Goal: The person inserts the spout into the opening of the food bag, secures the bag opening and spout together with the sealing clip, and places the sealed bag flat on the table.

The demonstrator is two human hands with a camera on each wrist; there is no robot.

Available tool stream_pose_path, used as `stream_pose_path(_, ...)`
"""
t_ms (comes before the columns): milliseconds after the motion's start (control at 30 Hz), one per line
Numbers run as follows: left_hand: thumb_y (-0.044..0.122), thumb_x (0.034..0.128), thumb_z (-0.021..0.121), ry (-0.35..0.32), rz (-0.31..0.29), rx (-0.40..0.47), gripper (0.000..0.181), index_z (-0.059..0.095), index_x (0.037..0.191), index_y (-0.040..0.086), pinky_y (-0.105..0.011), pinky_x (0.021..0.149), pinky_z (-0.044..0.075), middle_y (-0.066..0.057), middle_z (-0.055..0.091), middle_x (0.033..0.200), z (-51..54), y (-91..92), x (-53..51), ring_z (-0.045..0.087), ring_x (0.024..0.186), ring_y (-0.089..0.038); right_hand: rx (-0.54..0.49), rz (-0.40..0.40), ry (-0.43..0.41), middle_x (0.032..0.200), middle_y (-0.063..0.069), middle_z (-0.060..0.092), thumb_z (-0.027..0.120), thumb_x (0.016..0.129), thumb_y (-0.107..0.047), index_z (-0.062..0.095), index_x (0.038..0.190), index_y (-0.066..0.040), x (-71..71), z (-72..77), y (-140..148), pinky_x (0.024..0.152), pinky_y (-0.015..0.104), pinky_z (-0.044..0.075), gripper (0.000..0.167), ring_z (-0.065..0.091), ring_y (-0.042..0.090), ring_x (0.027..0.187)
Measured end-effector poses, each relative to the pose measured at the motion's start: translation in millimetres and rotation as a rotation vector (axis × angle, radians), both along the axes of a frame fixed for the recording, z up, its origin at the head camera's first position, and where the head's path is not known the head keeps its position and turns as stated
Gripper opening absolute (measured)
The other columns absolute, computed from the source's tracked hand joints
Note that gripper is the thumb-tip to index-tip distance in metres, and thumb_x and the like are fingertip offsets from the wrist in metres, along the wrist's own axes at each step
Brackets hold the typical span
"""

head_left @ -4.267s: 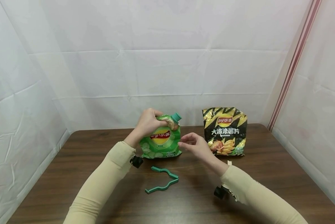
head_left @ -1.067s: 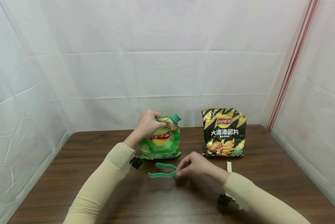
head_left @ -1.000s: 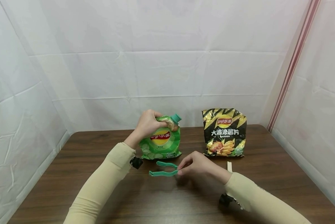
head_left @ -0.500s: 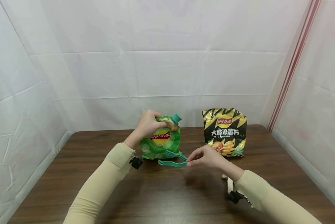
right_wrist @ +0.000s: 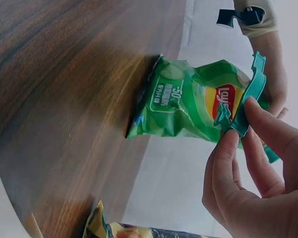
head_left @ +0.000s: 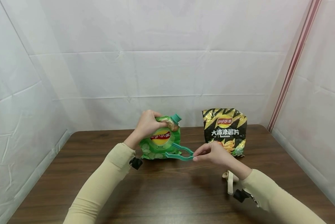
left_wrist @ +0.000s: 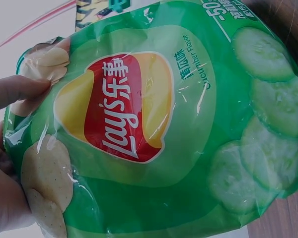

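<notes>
A green chip bag (head_left: 167, 141), cucumber flavour in the left wrist view, stands upright at the table's back. My left hand (head_left: 150, 122) grips its gathered top, the thumb (left_wrist: 20, 91) lying across the front. A teal round cap (head_left: 176, 118) sticks out at the bag's top right corner, beside the left fingers. My right hand (head_left: 212, 153) pinches a teal bag clip (head_left: 180, 157) at its hinge end. The clip's two arms are spread apart and point left, in front of the bag's lower right part. In the right wrist view the clip (right_wrist: 256, 87) partly covers the bag's logo.
A black and yellow chip bag (head_left: 224, 124) stands at the back right, its lower left corner behind the right hand. Below the right wrist is a beige strap-like piece (head_left: 230, 183). White sheeting (head_left: 167, 74) rises behind the brown wooden table (head_left: 156, 199).
My right hand first came down from beside the green bag and picked the clip off the table. Since then it has raised the clip and moved it rightward. The left hand stays put.
</notes>
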State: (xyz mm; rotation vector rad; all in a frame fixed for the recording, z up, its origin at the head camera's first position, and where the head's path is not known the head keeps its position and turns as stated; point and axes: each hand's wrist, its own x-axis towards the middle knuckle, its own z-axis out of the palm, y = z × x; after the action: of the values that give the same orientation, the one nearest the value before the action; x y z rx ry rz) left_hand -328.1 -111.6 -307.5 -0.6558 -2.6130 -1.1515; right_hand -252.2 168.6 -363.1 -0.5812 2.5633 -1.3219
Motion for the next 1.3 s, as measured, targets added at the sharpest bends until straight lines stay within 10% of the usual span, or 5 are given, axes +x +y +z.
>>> stream_pose_path(833,0.024,0.0807,0.074,-0.029,-0.003,0.014,0.01,0.076,0.077,0.014,-0.023,0.044,0.027,-0.004,0.068,0.061,-1.3,-0.8,0.2,0.03,0.042,-0.01,-0.035,-0.184,-0.008,0.084,0.003,0.071,0.077,0.078,-0.036,0.074,0.097,-0.012,-9.0,13.7,23.0,0.057,0.029,0.046,0.03,0.054,0.013,0.066)
stream_pose_path(1300,0.025,0.0815,0.073,-0.026,-0.003,0.017,0.01,0.077,0.079,0.016,-0.024,0.044,0.024,0.001,0.061,0.051,-2.1,-1.6,2.5,0.022,0.041,-0.009,-0.11,-0.257,-0.014,0.099,0.002,0.071,0.076,0.076,-0.046,0.074,0.102,-0.016,-28.8,15.0,9.8,0.082,0.043,0.049,0.039,0.062,0.017,0.091)
